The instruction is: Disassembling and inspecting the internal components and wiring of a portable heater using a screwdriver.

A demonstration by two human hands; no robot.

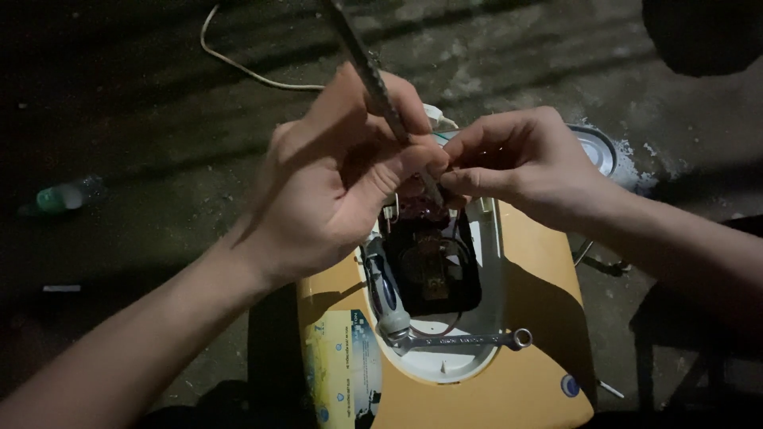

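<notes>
**Working a small part at the top of the opened appliance**

You are bending over a yellow appliance casing [524, 373] lying on the concrete floor [159, 119], its white-rimmed service opening [445, 365] exposing a dark internal component [433, 274] with thin wires. Your left hand [334, 183] is gripping a long metal tool [373, 79], fingers curled around its shaft and thumb pressing along it, and steering its tip down toward the upper edge of the opening. Your right hand [524, 163] is meeting it there, thumb and forefinger pressed together in a pinch on something tiny just beside the tool tip; it may be a wire end or a terminal, but the light is too poor to tell.

A screwdriver with a blue and white handle [385, 290] is lying inside the opening along its left rim, and a combination wrench [461, 340] is resting across the lower part, touching the screwdriver's end. A white cord [246, 67] is trailing off across the floor behind, and a green bottle [63, 196] is lying well apart to your left.

You appear to be mid-way through the fine step at the connection point. It is calling for a steady tool tip and a firm pinch, with both hands crowding the same spot.
</notes>
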